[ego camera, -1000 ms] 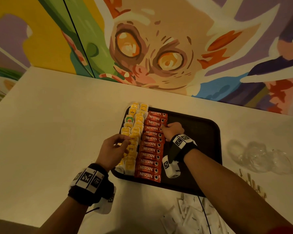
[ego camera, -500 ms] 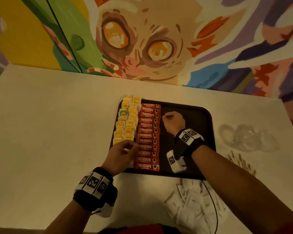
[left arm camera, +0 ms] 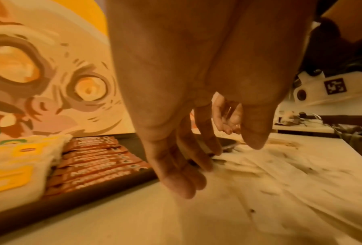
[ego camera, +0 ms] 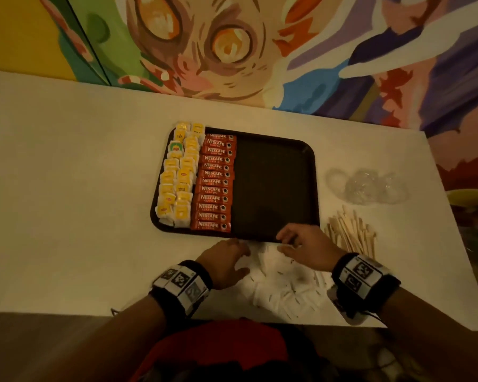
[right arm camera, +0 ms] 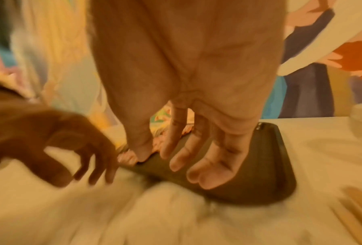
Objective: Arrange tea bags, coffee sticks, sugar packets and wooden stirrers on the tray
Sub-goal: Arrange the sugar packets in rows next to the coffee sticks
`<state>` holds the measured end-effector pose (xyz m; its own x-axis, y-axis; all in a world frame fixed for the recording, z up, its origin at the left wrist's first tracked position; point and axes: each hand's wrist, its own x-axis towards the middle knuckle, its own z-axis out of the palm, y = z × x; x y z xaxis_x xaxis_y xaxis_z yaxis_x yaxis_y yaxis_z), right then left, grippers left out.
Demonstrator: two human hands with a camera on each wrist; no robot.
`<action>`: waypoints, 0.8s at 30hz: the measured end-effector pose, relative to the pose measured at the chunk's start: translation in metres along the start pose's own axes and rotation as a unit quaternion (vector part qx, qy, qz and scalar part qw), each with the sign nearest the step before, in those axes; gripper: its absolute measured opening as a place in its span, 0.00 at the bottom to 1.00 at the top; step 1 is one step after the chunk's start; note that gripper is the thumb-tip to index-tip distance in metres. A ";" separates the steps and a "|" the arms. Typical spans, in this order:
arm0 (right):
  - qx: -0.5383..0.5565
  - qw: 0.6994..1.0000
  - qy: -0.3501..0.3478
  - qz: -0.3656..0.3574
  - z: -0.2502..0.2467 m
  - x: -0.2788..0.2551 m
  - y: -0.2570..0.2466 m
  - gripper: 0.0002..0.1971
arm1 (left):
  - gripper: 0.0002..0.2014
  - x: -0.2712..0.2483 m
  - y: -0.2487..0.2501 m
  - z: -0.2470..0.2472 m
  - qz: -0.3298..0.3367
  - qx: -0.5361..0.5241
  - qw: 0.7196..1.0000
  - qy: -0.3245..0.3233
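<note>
The black tray [ego camera: 276,175] holds two columns of yellow tea bags [ego camera: 177,177] at its left and a column of red coffee sticks [ego camera: 214,181] beside them; its right half is bare. White sugar packets [ego camera: 282,282] lie heaped on the table in front of the tray. My left hand [ego camera: 239,257] hovers at the heap's left edge with loose fingers [left arm camera: 182,180] and nothing in it. My right hand [ego camera: 286,242] hangs over the tray's near rim and the heap's far edge, its fingers [right arm camera: 207,175] relaxed and empty. Wooden stirrers [ego camera: 351,232] lie right of the tray.
Crumpled clear plastic wrap [ego camera: 367,186] lies on the white table [ego camera: 66,188] right of the tray, behind the stirrers. A painted mural wall [ego camera: 232,51] rises behind the table. The table's front edge runs just behind my wrists.
Both hands have left the tray and come back toward me to the sugar packet heap. The head view has tilted down, bringing the heap and stirrers into full view.
</note>
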<state>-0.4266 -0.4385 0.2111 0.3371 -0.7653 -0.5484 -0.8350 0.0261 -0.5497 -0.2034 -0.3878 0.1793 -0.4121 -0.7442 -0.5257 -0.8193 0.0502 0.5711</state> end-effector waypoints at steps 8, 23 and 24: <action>-0.178 0.982 -0.033 -0.056 0.046 -0.018 0.045 0.33 | 0.43 0.010 0.038 0.065 -0.086 0.128 0.987 0.036; 0.091 0.994 0.038 -0.050 0.058 -0.003 0.051 0.10 | 0.14 0.006 0.042 0.082 -0.262 -0.152 0.943 0.139; 0.105 0.992 0.043 -0.052 0.055 -0.001 0.050 0.09 | 0.12 0.006 0.041 0.080 -0.264 -0.162 0.941 0.137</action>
<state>-0.4451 -0.4007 0.1493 0.3708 -0.8221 -0.4319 -0.6857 0.0713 -0.7244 -0.2714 -0.3371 0.1494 0.1724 -0.7545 -0.6332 -0.6990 -0.5467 0.4611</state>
